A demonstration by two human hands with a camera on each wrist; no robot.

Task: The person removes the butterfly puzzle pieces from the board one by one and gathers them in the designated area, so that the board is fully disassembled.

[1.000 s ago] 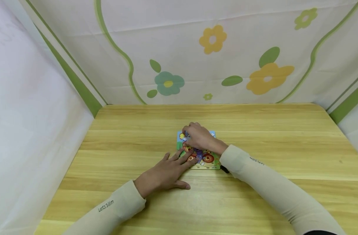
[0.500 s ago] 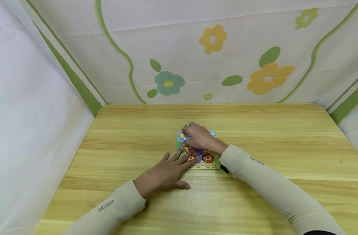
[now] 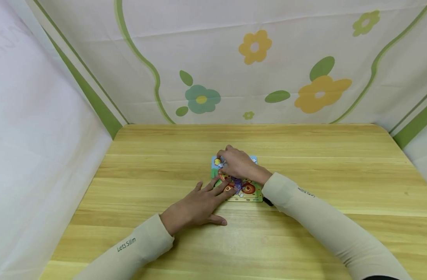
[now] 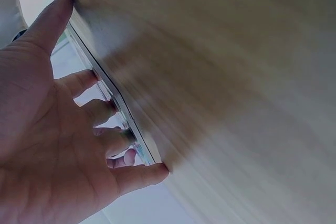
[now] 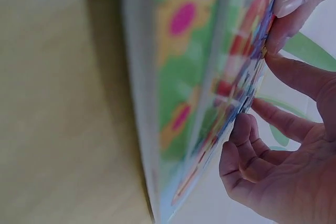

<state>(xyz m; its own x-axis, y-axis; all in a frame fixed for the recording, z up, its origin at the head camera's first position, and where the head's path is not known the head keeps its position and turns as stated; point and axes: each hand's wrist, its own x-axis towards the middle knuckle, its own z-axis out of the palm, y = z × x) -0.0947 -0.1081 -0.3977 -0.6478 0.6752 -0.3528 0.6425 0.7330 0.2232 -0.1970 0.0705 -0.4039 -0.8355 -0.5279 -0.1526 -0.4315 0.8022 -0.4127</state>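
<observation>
A small jigsaw puzzle board with a red, orange and purple butterfly lies flat on the wooden table. My left hand is spread flat; its fingertips rest on the board's near left part, its thumb on the table. In the left wrist view, the fingers reach over the board's thin edge. My right hand arches over the upper part of the board, thumb and index finger set down around a bluish puzzle piece. Its other fingers are curled in the right wrist view. The right hand hides much of that piece.
The wooden table extends around the board on every side. Behind it hangs a white cloth printed with flowers, and another white cloth stands at the left. A small black object shows beneath the right sleeve cuff.
</observation>
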